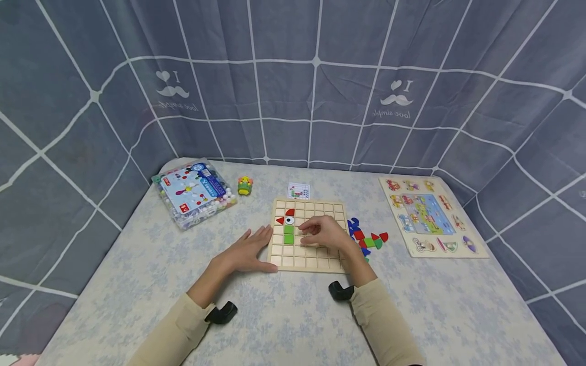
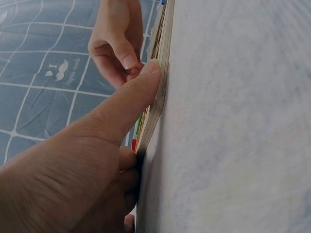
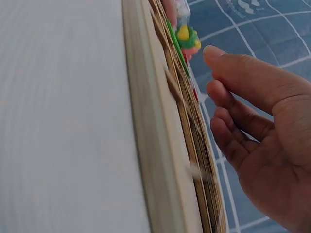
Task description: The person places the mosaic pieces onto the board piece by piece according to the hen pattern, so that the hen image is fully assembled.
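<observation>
A wooden grid board (image 1: 286, 261) lies on the table. On its left part, two green squares (image 1: 289, 234) sit one below the other under a white eye tile (image 1: 289, 220), with a red triangle (image 1: 280, 220) to the left and a red rounded piece (image 1: 290, 212) above. My left hand (image 1: 247, 252) rests at the board's left edge, fingers extended and thumb at the near corner. Over the middle of the board hovers my right hand (image 1: 327, 235), its fingers loosely bent. In the right wrist view a gap shows between thumb and forefinger, with nothing in it.
Loose red, blue and green pieces (image 1: 369, 242) lie along the board's right side. A pattern card (image 1: 298, 191) lies behind it. A toy figure (image 1: 244, 185) and a clear case of beads (image 1: 194, 193) stand back left; a picture puzzle (image 1: 430, 217) lies right.
</observation>
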`<state>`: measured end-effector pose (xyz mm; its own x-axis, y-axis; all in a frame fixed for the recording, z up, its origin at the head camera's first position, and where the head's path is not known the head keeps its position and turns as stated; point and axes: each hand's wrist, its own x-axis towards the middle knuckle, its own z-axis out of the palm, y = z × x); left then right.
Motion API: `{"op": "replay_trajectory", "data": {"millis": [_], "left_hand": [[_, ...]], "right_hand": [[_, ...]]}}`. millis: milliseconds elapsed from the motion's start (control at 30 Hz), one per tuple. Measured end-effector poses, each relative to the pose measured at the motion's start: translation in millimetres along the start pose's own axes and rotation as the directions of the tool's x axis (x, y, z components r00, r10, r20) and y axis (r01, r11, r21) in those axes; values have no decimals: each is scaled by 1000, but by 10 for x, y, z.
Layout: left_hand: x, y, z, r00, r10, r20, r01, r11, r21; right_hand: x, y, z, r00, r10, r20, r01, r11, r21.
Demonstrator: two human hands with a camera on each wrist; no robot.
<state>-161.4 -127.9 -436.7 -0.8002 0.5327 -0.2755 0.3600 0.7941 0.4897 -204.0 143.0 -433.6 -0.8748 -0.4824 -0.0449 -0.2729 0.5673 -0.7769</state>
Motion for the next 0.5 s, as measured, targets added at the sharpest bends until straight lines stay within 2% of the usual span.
{"op": "replay_trajectory", "data": {"millis": [500], "left_hand": [[1,-24,1,1000,21,-2,-21,1000,-13]], "right_hand": [[-461,301,-546,987,115,-111,-116,993,-3]]}}
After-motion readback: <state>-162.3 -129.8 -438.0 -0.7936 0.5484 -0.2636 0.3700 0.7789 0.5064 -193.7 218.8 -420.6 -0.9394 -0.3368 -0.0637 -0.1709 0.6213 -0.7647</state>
